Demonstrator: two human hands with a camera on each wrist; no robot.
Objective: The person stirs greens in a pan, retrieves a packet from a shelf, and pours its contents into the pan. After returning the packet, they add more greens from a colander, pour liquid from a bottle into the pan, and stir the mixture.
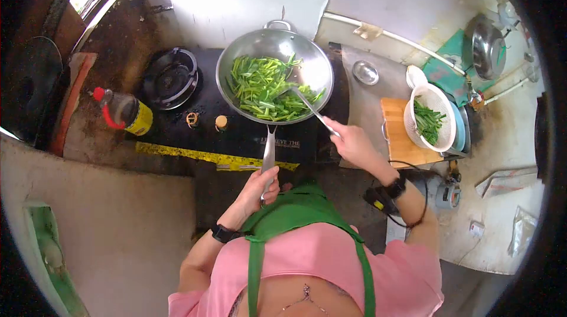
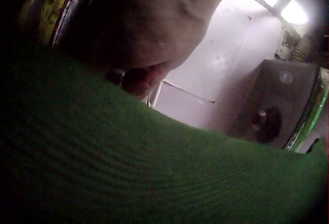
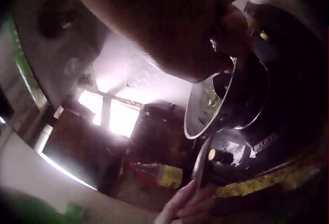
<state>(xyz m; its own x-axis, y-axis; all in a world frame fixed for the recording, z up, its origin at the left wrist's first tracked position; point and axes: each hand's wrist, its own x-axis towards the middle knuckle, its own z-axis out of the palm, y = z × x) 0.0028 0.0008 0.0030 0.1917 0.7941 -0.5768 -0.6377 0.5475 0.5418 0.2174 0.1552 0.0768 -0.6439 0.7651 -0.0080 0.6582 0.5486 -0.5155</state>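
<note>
A steel wok (image 1: 313, 60) sits over the dark stove, holding chopped green vegetables (image 1: 260, 81). My left hand (image 1: 260, 187) grips the wok's long metal handle (image 1: 269, 149) near its end. With my right hand (image 1: 355, 144) I hold a metal spatula (image 1: 310, 106) by its handle, its blade down among the greens on the wok's right side. The left wrist view is mostly filled by the green apron (image 2: 154, 167), with part of the left hand (image 2: 159, 44) dark above it. In the right wrist view the wok (image 3: 193, 121) shows beyond the shaded right hand (image 3: 234, 34).
Left on the stove is a second burner (image 1: 170, 78), beside a red-capped bottle (image 1: 127, 113). To the right, a white basket (image 1: 452, 119) with more greens overlaps a wooden board (image 1: 396, 116). A small metal bowl (image 1: 365, 72) lies behind the board.
</note>
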